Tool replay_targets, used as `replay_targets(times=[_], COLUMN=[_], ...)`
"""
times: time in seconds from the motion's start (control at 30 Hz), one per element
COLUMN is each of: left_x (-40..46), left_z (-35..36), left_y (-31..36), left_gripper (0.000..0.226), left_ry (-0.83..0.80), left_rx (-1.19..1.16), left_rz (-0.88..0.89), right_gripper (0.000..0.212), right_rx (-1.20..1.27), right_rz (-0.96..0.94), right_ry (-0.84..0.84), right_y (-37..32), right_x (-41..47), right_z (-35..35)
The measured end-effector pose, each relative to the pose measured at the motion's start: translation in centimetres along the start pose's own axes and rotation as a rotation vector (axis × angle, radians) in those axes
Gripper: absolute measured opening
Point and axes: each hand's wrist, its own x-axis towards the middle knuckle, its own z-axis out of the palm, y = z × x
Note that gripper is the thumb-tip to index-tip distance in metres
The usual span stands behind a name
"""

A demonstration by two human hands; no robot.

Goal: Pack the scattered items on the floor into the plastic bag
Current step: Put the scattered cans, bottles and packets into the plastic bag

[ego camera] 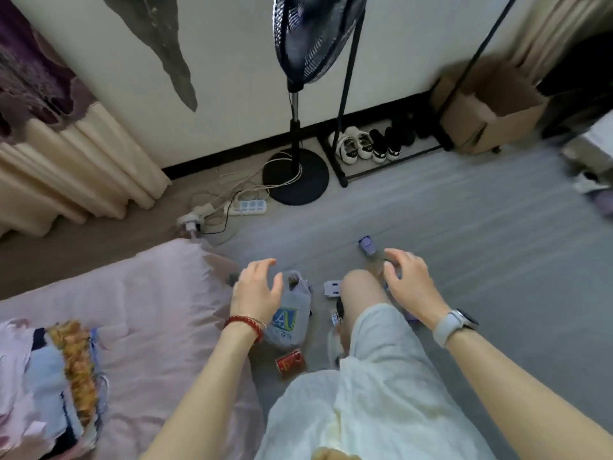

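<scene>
Plastic bag (288, 313) on the floor — contents unclear — beside left hand (255, 290)

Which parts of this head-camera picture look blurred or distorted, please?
Head view: wide-angle bending bows the black fan pole and wall line; the brown cardboard box and right edge smear; the right hand is softly motion-blurred; lighting is even and dim.

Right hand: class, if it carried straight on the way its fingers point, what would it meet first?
Probably the small purple box on the grey floor, just beyond the right hand; depth is unclear.
</scene>
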Motion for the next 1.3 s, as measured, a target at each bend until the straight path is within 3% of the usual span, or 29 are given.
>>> replay_targets(times=[0.3, 0.5, 0.67, 0.97, 1.07, 1.17, 1.3], left_x=[17.2, 34.4, 42.7, 43.4, 41.7, 39.3, 35.3], left_z=[3.0, 6.1, 10.2, 17.9, 20.9, 23.6, 26.0], left_y=[6.9, 19.7, 30.3, 39.2, 39.6, 38.5, 35.9], left_gripper=[0.038, 0.041, 0.038, 0.039, 0.037, 0.036, 0.038], left_ry=[-0.139, -0.301, -0.441, -0.747, -0.899, -1.075, -1.221], left_rx=[0.147, 0.397, 0.501, 0.573, 0.599, 0.651, 0.679], left_rz=[0.221, 0.513, 0.712, 1.095, 1.229, 1.353, 1.485], right_gripper=[0.036, 0.038, 0.036, 0.036, 0.044, 0.056, 0.045], right_rx=[0.069, 0.139, 0.128, 0.297, 0.364, 0.499, 0.632], right_rz=[0.107, 0.252, 0.426, 0.942, 1.135, 1.361, 1.566], right_ry=[0.071, 0.141, 0.311, 0.654, 0.856, 0.889, 0.927], right_y=[1.3, 2.5, 3.2, 7.0, 6.2, 5.1, 3.8], right_x=[13.4, 28.8, 35.0, 29.5, 25.4, 22.1, 19.3], right_z=[-1.6, -5.7, -10.9, -12.5, -9.5, -4.9, 1.6])
